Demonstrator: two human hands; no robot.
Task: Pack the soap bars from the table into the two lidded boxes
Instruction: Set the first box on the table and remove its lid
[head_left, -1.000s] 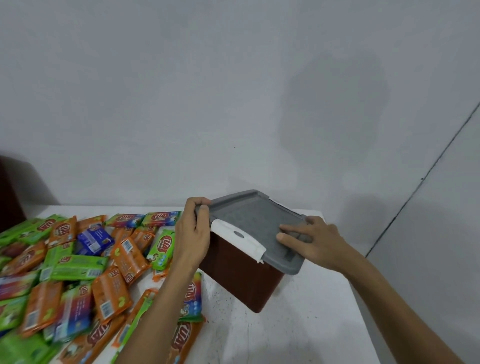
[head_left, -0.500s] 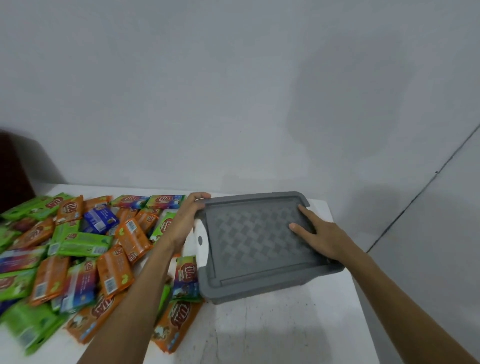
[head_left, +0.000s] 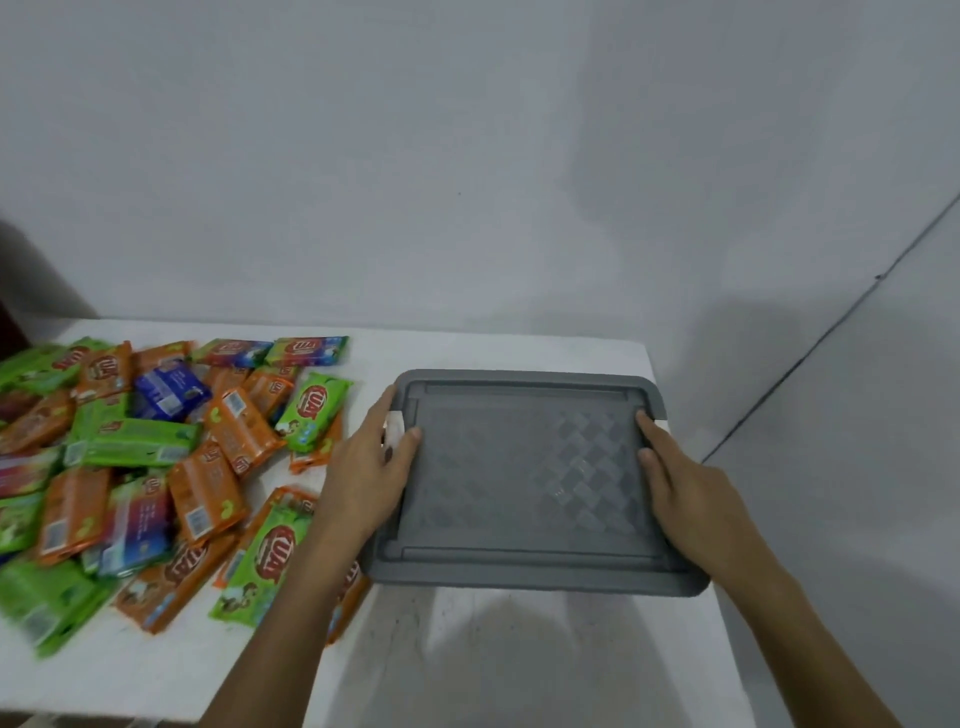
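A lidded box with a grey patterned lid (head_left: 519, 467) stands flat on the right part of the white table (head_left: 519, 654). My left hand (head_left: 363, 478) holds its left edge, thumb on the lid, fingers down the side by a white latch (head_left: 397, 423). At the opposite edge my right hand (head_left: 691, 493) holds on, with thumb and a finger on top. Several wrapped soap bars (head_left: 156, 441), orange, green and blue, lie in a loose pile on the left. One green bar (head_left: 311, 410) lies close to my left hand. Only one box is in view.
A grey wall (head_left: 467, 182) rises just behind the table. The table's right edge runs close beside the box, with floor (head_left: 857, 467) beyond it. A dark object (head_left: 8, 322) shows at the far left edge.
The box was tilted up on the table with its brown side showing; it now lies flat. My hands moved out to its left and right edges.
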